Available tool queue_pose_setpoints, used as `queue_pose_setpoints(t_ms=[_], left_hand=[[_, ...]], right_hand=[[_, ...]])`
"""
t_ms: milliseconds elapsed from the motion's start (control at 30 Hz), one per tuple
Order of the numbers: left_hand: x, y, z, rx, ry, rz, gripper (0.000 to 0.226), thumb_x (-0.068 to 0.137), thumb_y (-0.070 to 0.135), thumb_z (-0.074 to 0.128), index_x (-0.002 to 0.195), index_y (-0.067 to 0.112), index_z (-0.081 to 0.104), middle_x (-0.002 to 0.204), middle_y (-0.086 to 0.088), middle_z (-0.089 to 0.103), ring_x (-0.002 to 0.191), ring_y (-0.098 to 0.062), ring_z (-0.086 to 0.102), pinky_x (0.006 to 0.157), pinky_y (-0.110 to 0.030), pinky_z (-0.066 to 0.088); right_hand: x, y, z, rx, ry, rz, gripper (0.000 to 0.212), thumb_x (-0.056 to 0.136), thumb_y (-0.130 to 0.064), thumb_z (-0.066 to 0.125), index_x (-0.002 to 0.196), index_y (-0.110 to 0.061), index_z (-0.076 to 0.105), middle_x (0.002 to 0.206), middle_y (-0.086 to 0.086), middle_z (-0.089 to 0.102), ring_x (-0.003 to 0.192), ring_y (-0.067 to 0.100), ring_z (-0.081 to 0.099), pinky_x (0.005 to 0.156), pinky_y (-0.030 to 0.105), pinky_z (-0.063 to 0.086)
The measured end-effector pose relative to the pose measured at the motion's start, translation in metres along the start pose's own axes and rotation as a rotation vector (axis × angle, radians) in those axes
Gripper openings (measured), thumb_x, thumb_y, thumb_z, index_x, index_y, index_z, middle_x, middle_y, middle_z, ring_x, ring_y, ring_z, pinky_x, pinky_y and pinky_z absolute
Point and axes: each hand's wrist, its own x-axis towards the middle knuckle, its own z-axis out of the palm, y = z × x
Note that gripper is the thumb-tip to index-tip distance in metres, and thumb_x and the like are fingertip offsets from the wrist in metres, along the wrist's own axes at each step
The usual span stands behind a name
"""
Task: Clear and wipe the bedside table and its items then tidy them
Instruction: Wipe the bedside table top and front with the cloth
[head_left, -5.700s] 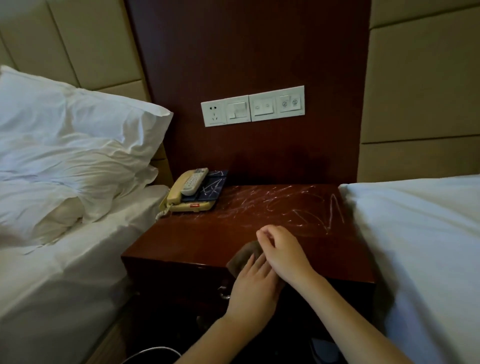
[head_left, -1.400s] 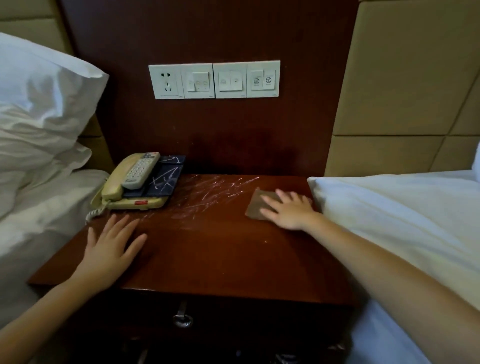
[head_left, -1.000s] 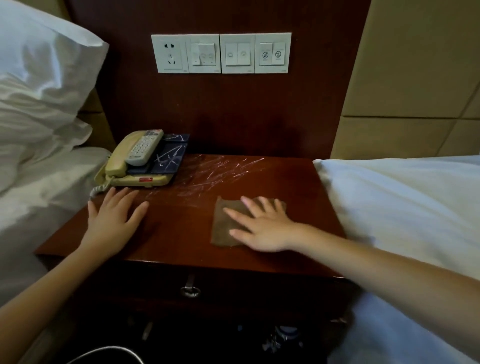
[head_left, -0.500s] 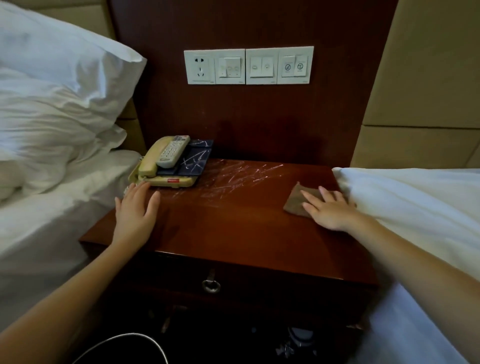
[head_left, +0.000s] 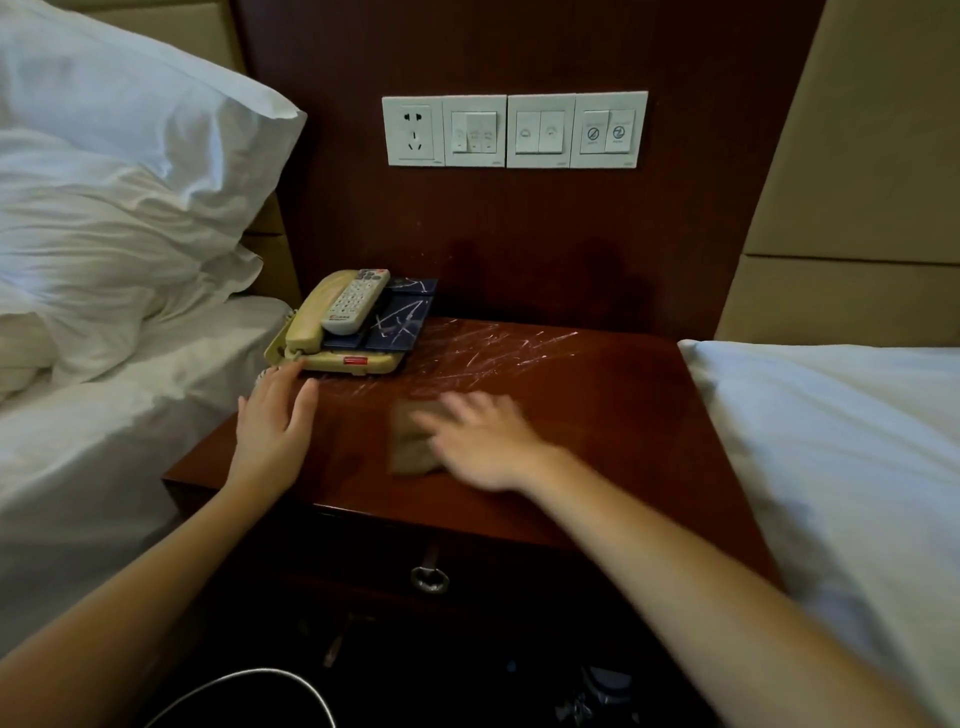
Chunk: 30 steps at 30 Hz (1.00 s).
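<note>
The right hand, fingers spread, presses the soft, limp cloth flat on the bench, the left hand resting open beside it.

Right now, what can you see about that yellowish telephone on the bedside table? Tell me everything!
The telephone is a cream-yellow, plastic-looking desk set, lying flat at the back left corner of the dark wooden table. Its handset rests in the cradle on its left side. A pale remote control lies on top, beside dark blue panels streaked with white marks. A small red label shows on the front edge. The left hand has its fingers by the front corner; touching is unclear.
</note>
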Motion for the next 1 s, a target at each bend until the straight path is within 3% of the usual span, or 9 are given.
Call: queue_pose_setpoints(t_ms=[133, 267, 400, 567, 667, 733, 867, 1000], left_hand=[[-0.003, 0.003, 0.0, -0.001, 0.004, 0.001, 0.062, 0.092, 0.05, 0.025, 0.141, 0.014, 0.04, 0.146, -0.006, 0.04, 0.139, -0.02, 0.028, 0.116, -0.047, 0.009], [-0.004, 0.01, 0.001, 0.029, -0.038, 0.015, 0.058, 0.096, 0.046, 0.028, 0.14, 0.011, 0.041, 0.147, -0.009, 0.039, 0.141, -0.02, 0.025, 0.116, -0.043, 0.008], [0.002, 0.007, 0.005, 0.192, -0.197, 0.044, 0.072, 0.088, 0.061, 0.02, 0.144, 0.018, 0.035, 0.152, -0.001, 0.032, 0.144, -0.015, 0.016, 0.117, -0.047, 0.004], [0.005, 0.005, 0.009, 0.285, -0.275, 0.015, 0.063, 0.092, 0.056, 0.024, 0.146, 0.023, 0.031, 0.154, 0.004, 0.025, 0.145, -0.012, 0.009, 0.116, -0.048, -0.001], [0.005, 0.004, 0.009, 0.293, -0.281, -0.004, 0.072, 0.086, 0.06, 0.019, 0.146, 0.023, 0.03, 0.155, 0.004, 0.024, 0.145, -0.011, 0.007, 0.116, -0.049, -0.002], [0.005, 0.004, 0.008, 0.312, -0.313, -0.021, 0.078, 0.081, 0.065, 0.015, 0.147, 0.024, 0.028, 0.156, 0.004, 0.021, 0.145, -0.011, 0.005, 0.116, -0.05, -0.003], [0.005, 0.004, 0.008, 0.368, -0.337, -0.015, 0.069, 0.089, 0.062, 0.019, 0.147, 0.025, 0.026, 0.156, 0.005, 0.019, 0.145, -0.011, 0.002, 0.116, -0.052, -0.005], [0.008, 0.006, 0.01, 0.401, -0.345, -0.004, 0.068, 0.091, 0.063, 0.02, 0.147, 0.025, 0.026, 0.156, 0.005, 0.018, 0.145, -0.011, 0.001, 0.115, -0.052, -0.007]], right_hand=[[-0.037, 0.133, 0.002, 0.071, -0.019, 0.477, 0.048, 0.101, -0.047, 0.01, 0.149, -0.045, 0.004, 0.161, -0.001, -0.001, 0.146, 0.029, 0.002, 0.116, 0.051, 0.006], [-0.049, 0.153, 0.002, 0.148, -0.069, 0.554, 0.049, 0.101, -0.048, 0.007, 0.149, -0.045, 0.0, 0.161, 0.0, -0.007, 0.147, 0.03, -0.007, 0.116, 0.054, -0.004], [-0.026, 0.102, 0.0, 0.107, -0.042, 0.419, 0.051, 0.099, -0.053, 0.008, 0.148, -0.047, -0.001, 0.161, 0.002, -0.009, 0.145, 0.034, -0.009, 0.114, 0.057, -0.008], [0.009, -0.017, 0.002, 0.064, -0.052, -0.01, 0.053, 0.096, -0.06, 0.014, 0.147, -0.049, 0.003, 0.16, 0.002, -0.011, 0.145, 0.035, -0.012, 0.111, 0.058, -0.013], [0.026, -0.011, 0.003, 0.065, -0.06, -0.1, 0.052, 0.096, -0.061, 0.015, 0.146, -0.052, 0.006, 0.161, -0.002, -0.007, 0.146, 0.031, -0.01, 0.113, 0.054, -0.011], [0.038, 0.032, 0.003, 0.036, -0.041, -0.02, 0.052, 0.096, -0.061, 0.013, 0.146, -0.051, 0.005, 0.161, -0.003, -0.005, 0.146, 0.029, -0.006, 0.114, 0.052, -0.006], [0.056, 0.147, 0.0, 0.01, -0.053, 0.359, 0.055, 0.094, -0.065, 0.011, 0.147, -0.05, 0.002, 0.161, -0.003, -0.001, 0.147, 0.029, 0.004, 0.116, 0.052, 0.006], [0.062, 0.201, -0.008, 0.093, -0.06, 0.558, 0.057, 0.095, -0.064, 0.012, 0.149, -0.047, 0.002, 0.161, 0.0, -0.001, 0.146, 0.033, 0.003, 0.116, 0.055, 0.003]])
